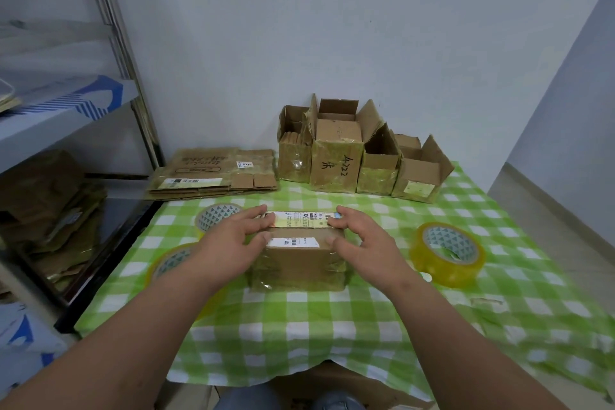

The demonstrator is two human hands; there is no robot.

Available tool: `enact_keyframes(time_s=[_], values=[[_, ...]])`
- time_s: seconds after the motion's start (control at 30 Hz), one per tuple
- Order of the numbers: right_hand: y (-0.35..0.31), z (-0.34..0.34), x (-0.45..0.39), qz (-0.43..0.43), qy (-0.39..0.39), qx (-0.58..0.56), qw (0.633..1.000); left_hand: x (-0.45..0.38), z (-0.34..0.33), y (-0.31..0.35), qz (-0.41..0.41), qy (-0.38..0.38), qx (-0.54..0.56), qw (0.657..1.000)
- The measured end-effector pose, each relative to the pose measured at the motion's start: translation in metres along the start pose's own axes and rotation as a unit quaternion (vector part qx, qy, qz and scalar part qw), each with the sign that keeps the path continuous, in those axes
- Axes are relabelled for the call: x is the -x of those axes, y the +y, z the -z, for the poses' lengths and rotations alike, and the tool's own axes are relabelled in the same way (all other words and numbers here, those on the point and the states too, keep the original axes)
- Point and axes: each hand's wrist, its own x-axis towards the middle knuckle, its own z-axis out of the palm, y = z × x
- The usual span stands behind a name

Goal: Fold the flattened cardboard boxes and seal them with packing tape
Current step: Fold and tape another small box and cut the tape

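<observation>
A small cardboard box (298, 263) with white shipping labels stands in the middle of the green checked tablecloth (299, 323). My left hand (233, 236) presses on its top left edge, fingers straight and thumb near the label. My right hand (361, 236) presses on the top right edge in the same way. A yellow tape roll (447, 255) lies to the right of the box. A second tape roll (216, 215) and a third tape roll (169, 263) lie to the left, partly hidden by my left arm. Flattened boxes (213, 173) are stacked at the back left.
Several folded boxes with open top flaps (359, 156) stand in a row against the back wall. A metal shelf (66, 116) stands to the left with crumpled cardboard (50, 213) on its lower level. The table ends near my knees.
</observation>
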Motion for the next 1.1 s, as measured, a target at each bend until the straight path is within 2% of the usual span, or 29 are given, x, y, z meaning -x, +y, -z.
enact_keyframes(time_s=[0.3, 0.57, 0.63, 0.73, 0.8, 0.87, 0.93, 1.1], values=[[-0.001, -0.003, 0.014, 0.020, -0.027, 0.040, 0.999, -0.002, -0.001, -0.003, 0.004, -0.011, -0.023, 1.000], [-0.003, -0.001, 0.010, 0.024, -0.011, 0.023, 0.999, -0.002, -0.004, 0.001, -0.013, -0.027, -0.056, 0.998], [-0.004, -0.003, 0.009, 0.023, -0.008, 0.001, 1.000, 0.001, -0.011, 0.004, -0.005, -0.029, -0.028, 0.999], [-0.006, -0.008, 0.012, 0.020, -0.006, -0.017, 1.000, 0.006, -0.025, 0.011, 0.034, -0.034, 0.088, 0.995], [-0.006, -0.011, 0.016, 0.027, -0.002, -0.006, 1.000, 0.008, -0.029, 0.015, 0.066, -0.034, 0.162, 0.984], [-0.006, -0.012, 0.019, 0.037, -0.006, 0.016, 0.999, 0.007, -0.029, 0.017, 0.080, -0.042, 0.189, 0.978], [-0.006, -0.012, 0.021, 0.045, -0.012, 0.035, 0.998, 0.005, -0.029, 0.018, 0.080, -0.053, 0.173, 0.980], [-0.002, -0.010, 0.023, 0.074, -0.018, 0.128, 0.989, 0.004, -0.028, 0.019, 0.055, -0.070, 0.024, 0.996]])
